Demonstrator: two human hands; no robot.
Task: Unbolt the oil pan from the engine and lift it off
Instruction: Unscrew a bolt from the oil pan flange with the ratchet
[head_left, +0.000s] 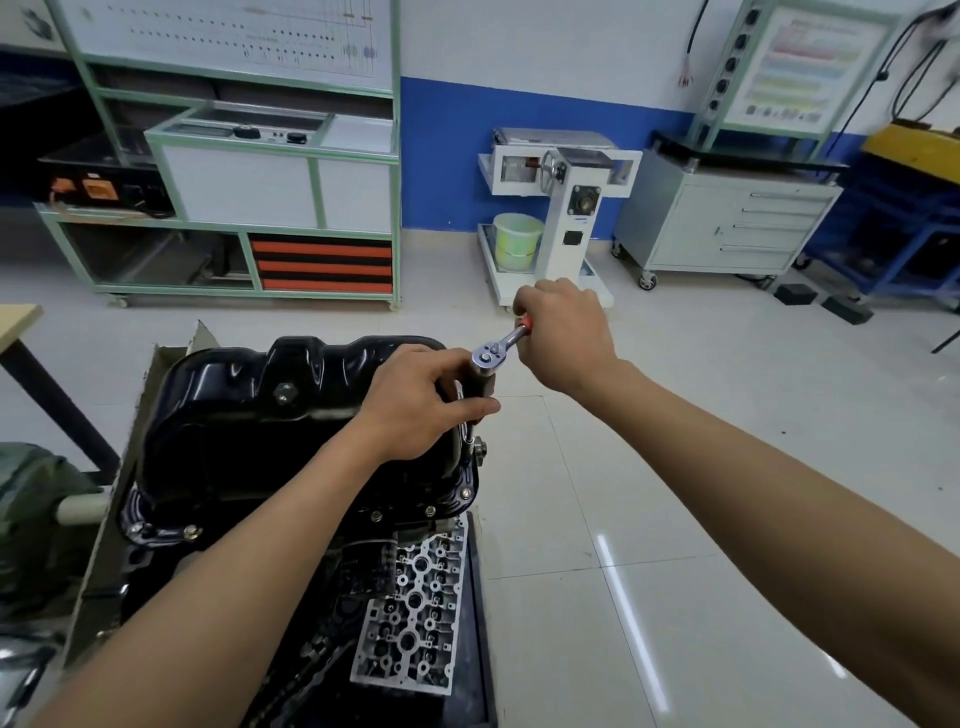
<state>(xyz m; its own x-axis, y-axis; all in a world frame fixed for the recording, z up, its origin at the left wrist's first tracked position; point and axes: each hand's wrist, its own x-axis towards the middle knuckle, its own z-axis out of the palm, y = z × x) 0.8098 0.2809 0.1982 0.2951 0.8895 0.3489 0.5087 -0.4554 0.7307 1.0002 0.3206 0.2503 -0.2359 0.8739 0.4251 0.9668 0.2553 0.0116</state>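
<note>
A glossy black oil pan (239, 410) sits on top of the upturned engine (410, 608), with bolts showing along its near flange (192, 530). A chrome ratchet (501, 348) with a red handle stands over the pan's right edge, and its extension runs down to the flange there. My left hand (421, 400) grips the dark extension just below the ratchet head. My right hand (563, 332) holds the red handle, which points away to the right.
A green-framed training bench (260, 171) stands at the back left. A white engine stand (566, 208) with a pale bucket and a grey drawer cabinet (727, 223) stand at the back. Tiled floor lies to the right. Cardboard (130, 415) flanks the engine's left.
</note>
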